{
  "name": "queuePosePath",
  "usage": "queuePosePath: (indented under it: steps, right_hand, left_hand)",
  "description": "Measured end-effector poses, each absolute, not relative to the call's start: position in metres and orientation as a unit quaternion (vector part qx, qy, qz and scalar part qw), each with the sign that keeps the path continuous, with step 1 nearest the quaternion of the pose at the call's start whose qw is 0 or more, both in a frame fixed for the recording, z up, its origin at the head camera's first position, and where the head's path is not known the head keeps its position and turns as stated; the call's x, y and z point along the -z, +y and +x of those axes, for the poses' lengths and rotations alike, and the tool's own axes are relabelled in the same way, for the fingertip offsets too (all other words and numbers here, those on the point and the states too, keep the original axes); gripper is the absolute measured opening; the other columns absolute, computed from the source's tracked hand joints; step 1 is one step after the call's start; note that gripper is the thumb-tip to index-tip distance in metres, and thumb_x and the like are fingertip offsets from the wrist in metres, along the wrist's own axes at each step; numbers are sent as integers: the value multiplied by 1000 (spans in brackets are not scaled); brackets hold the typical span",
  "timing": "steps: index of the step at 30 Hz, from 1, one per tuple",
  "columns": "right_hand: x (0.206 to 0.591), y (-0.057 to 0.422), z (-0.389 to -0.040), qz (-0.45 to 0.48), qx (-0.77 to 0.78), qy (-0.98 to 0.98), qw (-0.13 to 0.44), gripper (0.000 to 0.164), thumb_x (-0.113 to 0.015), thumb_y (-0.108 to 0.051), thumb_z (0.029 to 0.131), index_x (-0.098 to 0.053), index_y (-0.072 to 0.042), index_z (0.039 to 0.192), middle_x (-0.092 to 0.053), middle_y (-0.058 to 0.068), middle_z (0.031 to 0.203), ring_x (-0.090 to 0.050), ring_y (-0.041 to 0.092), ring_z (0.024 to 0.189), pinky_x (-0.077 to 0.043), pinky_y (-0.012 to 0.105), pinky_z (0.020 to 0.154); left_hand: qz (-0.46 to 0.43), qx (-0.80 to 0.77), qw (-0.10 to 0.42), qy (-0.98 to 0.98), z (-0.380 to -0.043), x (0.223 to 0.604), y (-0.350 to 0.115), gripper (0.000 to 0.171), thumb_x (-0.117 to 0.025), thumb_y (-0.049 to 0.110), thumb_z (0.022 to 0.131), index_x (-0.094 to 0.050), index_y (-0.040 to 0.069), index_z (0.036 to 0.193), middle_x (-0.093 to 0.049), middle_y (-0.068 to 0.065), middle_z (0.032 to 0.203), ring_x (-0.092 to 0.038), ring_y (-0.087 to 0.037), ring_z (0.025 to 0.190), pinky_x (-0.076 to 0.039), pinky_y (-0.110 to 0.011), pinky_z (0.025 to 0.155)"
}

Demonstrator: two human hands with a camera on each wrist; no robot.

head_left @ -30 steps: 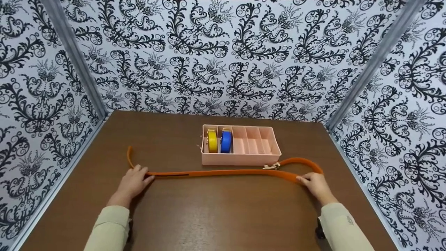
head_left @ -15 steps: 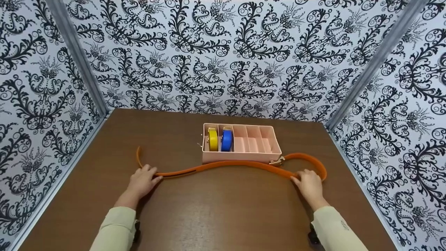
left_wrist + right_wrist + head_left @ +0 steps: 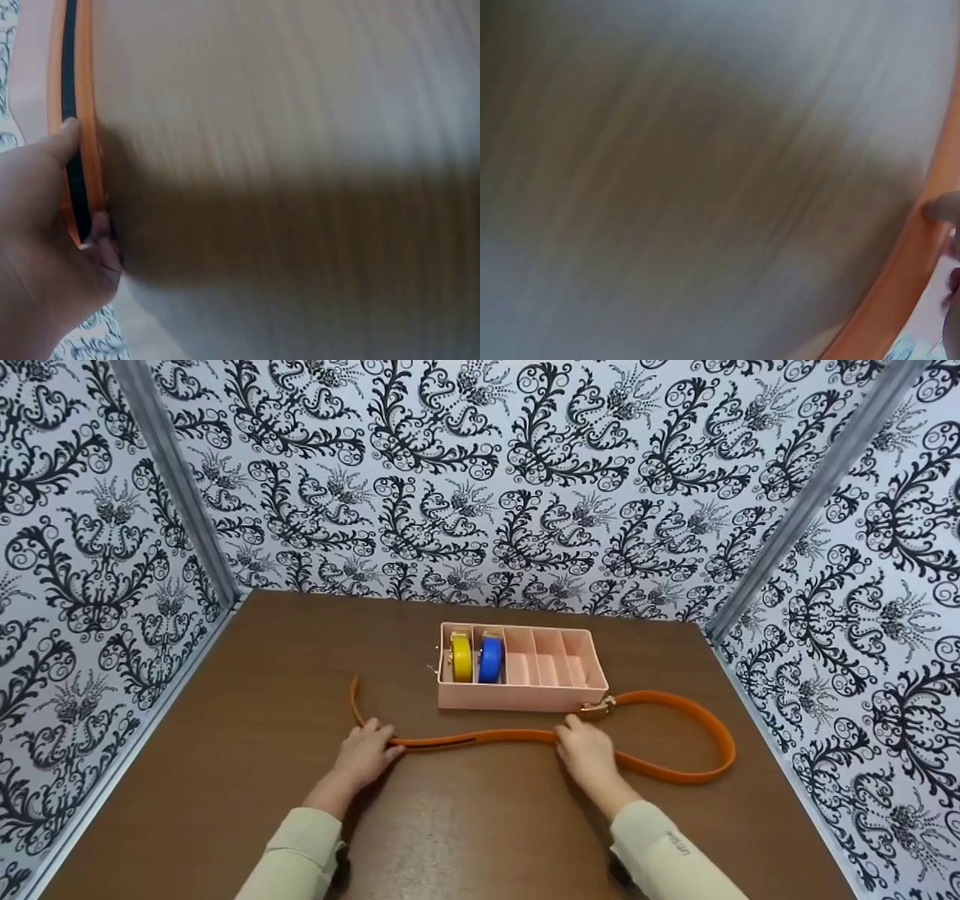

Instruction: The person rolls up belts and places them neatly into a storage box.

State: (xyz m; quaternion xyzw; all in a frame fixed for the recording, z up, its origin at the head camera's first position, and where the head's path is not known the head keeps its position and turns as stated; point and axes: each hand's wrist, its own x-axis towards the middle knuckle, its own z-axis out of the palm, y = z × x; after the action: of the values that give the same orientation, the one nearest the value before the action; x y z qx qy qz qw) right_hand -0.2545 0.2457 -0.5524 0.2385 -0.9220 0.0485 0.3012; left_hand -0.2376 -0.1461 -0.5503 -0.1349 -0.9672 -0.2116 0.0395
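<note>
Black-scrolled white wallpaper point(image 3: 480, 472) surrounds a brown table point(image 3: 225, 780), where an orange belt point(image 3: 517, 735) stretches in front of a pink divided box point(image 3: 517, 697), then loops round on the right to its gold-coloured buckle point(image 3: 598, 707) by the box's near right corner. Pale-sleeved forearms point(image 3: 292, 847) reach up from the bottom edge, which cuts them off, and slant in toward each other. The left hand point(image 3: 365, 754) pinches the belt near its free tip, thumb over a black strip point(image 3: 69, 82) on the strap, other fingers curled round behind. The right hand point(image 3: 586, 748), its back uppermost, pinches the strap between the left hand and the loop; its wrist view shows just thumb and fingertips at the edge (the rest is mostly blurred tabletop). Whether the buckle touches the box is hard to tell. A yellow coiled belt point(image 3: 462, 658) and a blue coiled belt point(image 3: 490, 660) stand in the two leftmost compartments, and dark objects point(image 3: 341, 864) beneath both cuffs are too shadowed to identify.
</note>
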Motion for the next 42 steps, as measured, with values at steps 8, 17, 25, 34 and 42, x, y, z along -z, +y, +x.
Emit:
queuePosePath:
  steps: [8,17,25,34,42]
  right_hand:
    - [556,184,-236,194,-172,-946,196,12,-78,-17,81,-77,-10,91,-62,2,85,-66,25,70,-52,40,60]
    - [561,161,-235,197,-387,-900,33,14,-72,-12,88,-75,-2,97,-57,3,86,-54,7,47,-49,23,46]
    - [561,171,-239,202,-460,-864,-45,16,-72,-12,88,-76,-1,99,-53,-1,80,-52,4,42,-48,26,41]
    - [549,194,-247,209,-458,-853,-135,17,-74,-16,87,-77,-4,100,-57,2,79,-60,12,46,-51,27,44]
    - [547,206,-262,181,-481,-841,-166,21,-72,-14,88,-75,-1,104,-63,6,79,-64,14,49,-52,28,46]
  left_hand:
    - [-116,220,47,-967,-236,554,-103,28,-68,27,91,-65,3,105,-52,-15,100,-50,-38,86,-44,-50,74]
    - [-95,302,32,-948,-238,555,-85,35,-70,40,87,-66,6,96,-51,-8,96,-50,-36,92,-41,-51,78]
    - [-2,436,100,-894,-253,560,-97,43,-65,4,86,-57,1,129,-37,-21,141,-58,-42,89,-47,-53,75]
    - [90,448,64,-887,-272,559,-113,58,-56,9,92,-38,0,147,-43,-28,140,-46,-44,124,-38,-57,99]
    - [65,393,99,-912,-284,568,-119,48,-57,14,91,-53,3,137,-55,-21,130,-45,-40,123,-31,-58,100]
